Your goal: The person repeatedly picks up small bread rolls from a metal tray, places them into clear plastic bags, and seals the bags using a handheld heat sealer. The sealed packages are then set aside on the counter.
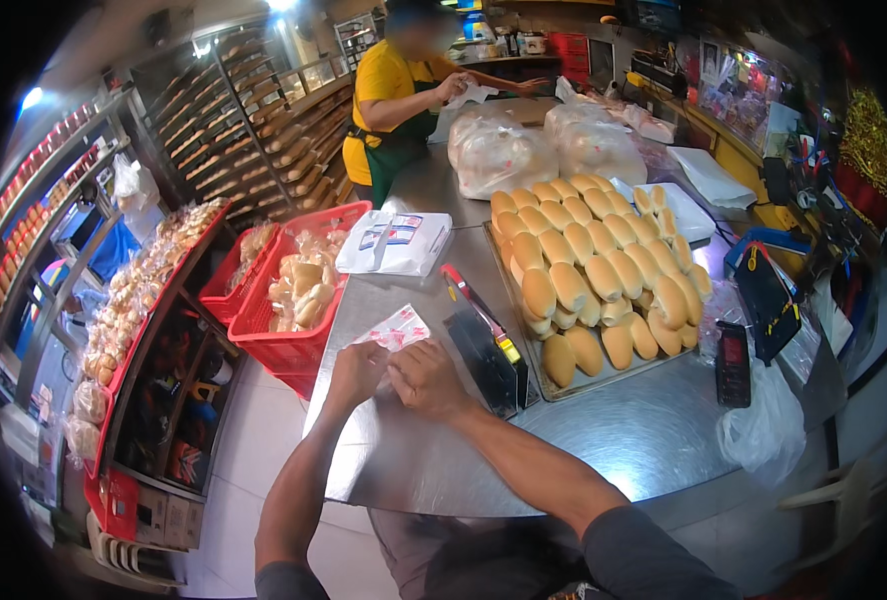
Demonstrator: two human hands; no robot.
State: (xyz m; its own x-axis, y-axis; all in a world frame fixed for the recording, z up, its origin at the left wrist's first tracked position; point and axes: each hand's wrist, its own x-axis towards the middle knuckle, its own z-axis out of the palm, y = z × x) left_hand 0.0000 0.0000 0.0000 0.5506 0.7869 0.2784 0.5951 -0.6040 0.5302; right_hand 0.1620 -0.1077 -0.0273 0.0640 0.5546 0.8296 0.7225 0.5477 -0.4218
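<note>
Over the near left part of the steel table, my left hand (359,374) and my right hand (427,378) are close together, fingers pinched. Both grip the near edge of a small clear plastic bag (399,326) with red print, which looks flat; whether anything is inside cannot be made out. Just right of my right hand stands a black bag-neck tape sealer (489,362) with a red strip and a yellow part. Farther right, a metal tray (603,382) is heaped with golden oblong bread rolls (603,276). Beyond my hands lies a stack of white printed plastic bags (397,244).
Red crates (281,348) of bagged bread stand against the table's left side. Large filled plastic bags (501,156) sit at the far end, near a co-worker in a yellow shirt (381,84). A black phone-like handset (732,366) and white plastic bag (763,424) lie at the right edge.
</note>
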